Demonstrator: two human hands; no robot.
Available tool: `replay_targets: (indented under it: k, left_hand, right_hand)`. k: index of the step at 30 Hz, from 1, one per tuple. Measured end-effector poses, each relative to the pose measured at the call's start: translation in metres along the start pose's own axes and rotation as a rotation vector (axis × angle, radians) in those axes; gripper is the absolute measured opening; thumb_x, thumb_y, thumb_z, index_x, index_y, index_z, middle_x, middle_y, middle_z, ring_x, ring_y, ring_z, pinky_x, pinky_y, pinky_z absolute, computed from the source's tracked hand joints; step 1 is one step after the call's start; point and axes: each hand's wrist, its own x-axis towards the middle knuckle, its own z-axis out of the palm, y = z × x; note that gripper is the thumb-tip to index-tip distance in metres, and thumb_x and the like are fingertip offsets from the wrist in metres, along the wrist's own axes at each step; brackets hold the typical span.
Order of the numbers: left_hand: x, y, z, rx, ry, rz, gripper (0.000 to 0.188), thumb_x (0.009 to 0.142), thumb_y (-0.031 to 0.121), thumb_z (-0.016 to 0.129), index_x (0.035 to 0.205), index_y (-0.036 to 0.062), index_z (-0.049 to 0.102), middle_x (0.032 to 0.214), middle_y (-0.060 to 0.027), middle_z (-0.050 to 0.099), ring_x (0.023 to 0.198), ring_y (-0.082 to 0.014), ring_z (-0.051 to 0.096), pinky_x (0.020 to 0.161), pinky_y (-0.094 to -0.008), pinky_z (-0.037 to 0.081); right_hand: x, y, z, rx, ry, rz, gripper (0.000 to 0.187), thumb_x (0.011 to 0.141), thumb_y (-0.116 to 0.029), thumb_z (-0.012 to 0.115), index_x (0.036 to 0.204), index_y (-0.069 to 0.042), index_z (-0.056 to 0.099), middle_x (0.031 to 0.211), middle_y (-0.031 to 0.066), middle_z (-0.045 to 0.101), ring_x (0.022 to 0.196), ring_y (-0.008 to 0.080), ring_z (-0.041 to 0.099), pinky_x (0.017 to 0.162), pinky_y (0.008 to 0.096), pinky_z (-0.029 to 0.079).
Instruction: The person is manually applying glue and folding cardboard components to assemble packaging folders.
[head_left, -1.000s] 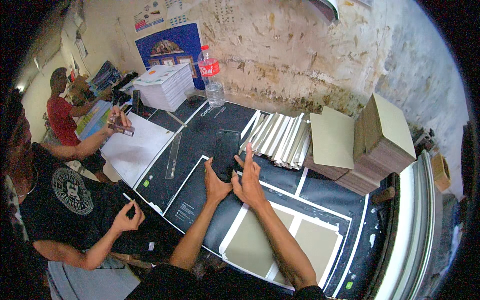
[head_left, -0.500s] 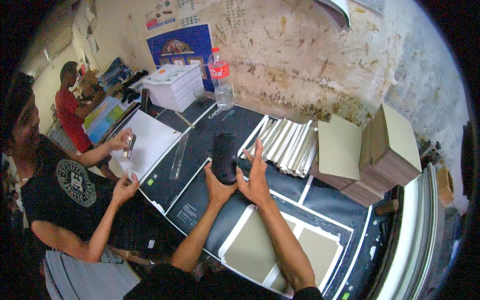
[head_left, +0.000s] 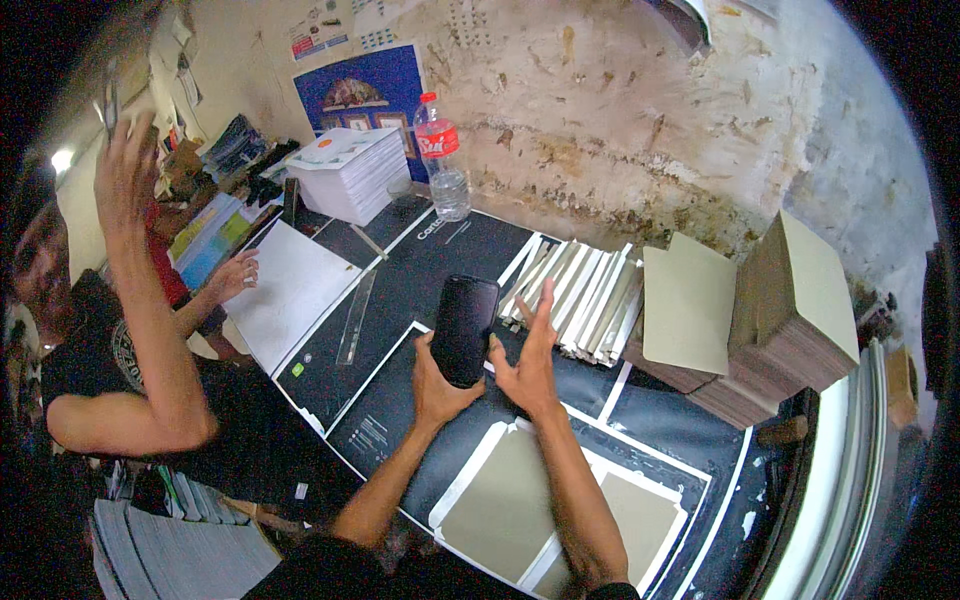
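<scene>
The left hand's fingers wrap the lower left edge of a black, rounded rectangular smartphone (head_left: 465,330), the left hand (head_left: 443,395) cupping its bottom end. The right hand (head_left: 530,372) has its fingers spread, the index pointing up, and its thumb just beside the phone's right edge; whether it touches, I cannot tell. The phone is upheld over the middle of the surface (head_left: 405,270), screen facing the wearer.

As I judge it, the phone rests mostly on the left grip, so loosened fingers or a bump could let the smooth casing slide down. A lowered right forearm could also brush the flat grey-beige board panels (head_left: 500,495) edged in white beneath it.

The dark, white-lined surface carries a bundle of narrow white strips (head_left: 585,300), a tall stack of beige boards (head_left: 810,300) with brown edges, a clear ruler (head_left: 357,315), a large white sheet (head_left: 290,290), a thick pile of white printed paper (head_left: 350,185) and a clear plastic bottle (head_left: 452,190) with a red cap.

Behind stands a stained, peeling cream wall (head_left: 600,120) with a blue poster (head_left: 370,80). At left, a co-worker's raised hand (head_left: 125,185) grips something thin and shiny.
</scene>
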Motion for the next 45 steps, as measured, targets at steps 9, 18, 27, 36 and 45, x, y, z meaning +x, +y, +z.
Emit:
replay_targets:
  k: [9, 18, 27, 36, 45]
  left_hand:
    - [-0.001, 0.001, -0.002, -0.007, -0.06, 0.081, 0.096, 0.059, 0.02, 0.09, 0.135, -0.0006, 0.036, 0.116, -0.0248, 0.059, 0.108, -0.043, 0.063, 0.093, -0.0499, 0.05]
    - [0.0, 0.001, -0.003, -0.006, -0.095, -0.017, 0.103, 0.056, 0.022, 0.092, 0.139, -0.002, 0.035, 0.121, -0.0261, 0.058, 0.114, -0.0427, 0.061, 0.098, -0.0476, 0.05]
    - [-0.002, 0.0, -0.001, -0.019, -0.061, -0.019, 0.102, 0.058, 0.026, 0.092, 0.138, -0.0027, 0.036, 0.121, -0.0264, 0.058, 0.113, -0.0436, 0.061, 0.098, -0.0487, 0.049]
    - [-0.002, -0.002, -0.001, -0.01, -0.028, 0.033, 0.103, 0.058, 0.033, 0.095, 0.137, -0.0028, 0.038, 0.12, -0.0262, 0.058, 0.111, -0.0419, 0.061, 0.096, -0.0483, 0.049]
    - [-0.003, -0.006, 0.002, -0.045, -0.04, 0.021, 0.103, 0.058, 0.029, 0.094, 0.137, -0.0006, 0.037, 0.121, -0.0263, 0.058, 0.112, -0.043, 0.061, 0.097, -0.0488, 0.049]
  right_hand:
    - [0.013, -0.008, -0.006, 0.35, -0.008, 0.014, 0.114, 0.077, 0.005, 0.063, 0.162, -0.005, -0.012, 0.168, 0.0284, 0.002, 0.153, 0.0413, 0.023, 0.12, 0.0493, 0.036]
    - [0.004, 0.0, -0.009, 0.019, 0.04, 0.03, 0.117, 0.078, 0.001, 0.07, 0.162, -0.003, -0.012, 0.169, 0.0277, 0.006, 0.143, 0.0413, 0.044, 0.115, 0.0452, 0.042]
    - [-0.008, -0.009, -0.007, 0.019, -0.078, -0.042, 0.107, 0.079, 0.002, 0.064, 0.162, -0.001, -0.004, 0.167, 0.0285, 0.016, 0.134, 0.0369, 0.057, 0.12, 0.0492, 0.025]
    - [-0.007, -0.011, -0.003, 0.007, -0.18, -0.039, 0.108, 0.079, -0.002, 0.067, 0.162, 0.0, -0.002, 0.169, 0.0242, 0.015, 0.134, 0.0281, 0.059, 0.115, 0.0473, 0.028]
    - [0.003, -0.015, -0.016, 0.095, -0.074, -0.029, 0.114, 0.076, 0.001, 0.066, 0.163, -0.004, -0.007, 0.168, 0.028, 0.013, 0.134, 0.0365, 0.057, 0.12, 0.0492, 0.027]
